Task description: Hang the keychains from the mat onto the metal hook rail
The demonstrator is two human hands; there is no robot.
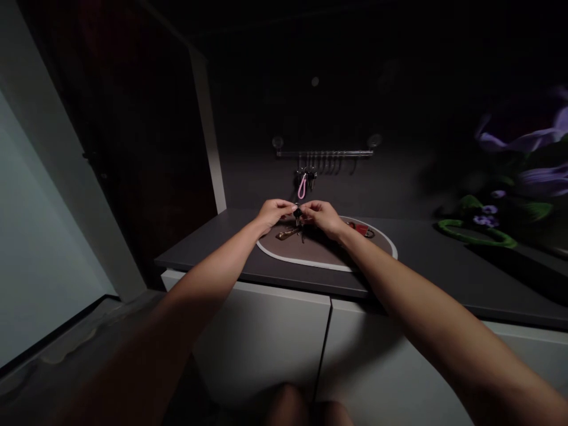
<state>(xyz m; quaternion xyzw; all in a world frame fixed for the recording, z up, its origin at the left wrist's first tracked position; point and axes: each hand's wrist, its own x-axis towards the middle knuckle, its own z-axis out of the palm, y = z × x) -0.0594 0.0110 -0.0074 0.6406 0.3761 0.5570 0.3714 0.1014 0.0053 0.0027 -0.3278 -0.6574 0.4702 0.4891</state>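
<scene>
Pinching small black-and-metal piece [297,213], both hands [326,218] above white-rimmed oval mat [319,254].

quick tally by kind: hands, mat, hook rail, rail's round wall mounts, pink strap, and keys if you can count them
hands: 2 (left hand, right hand)
mat: 1
hook rail: 1
round wall mounts: 2
pink strap: 1
total: 7, without the keys, too dark to count

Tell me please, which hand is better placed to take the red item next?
The right hand, I think: the red item lies beside it; the left hand is farther away. Both hold a dark item.
</scene>
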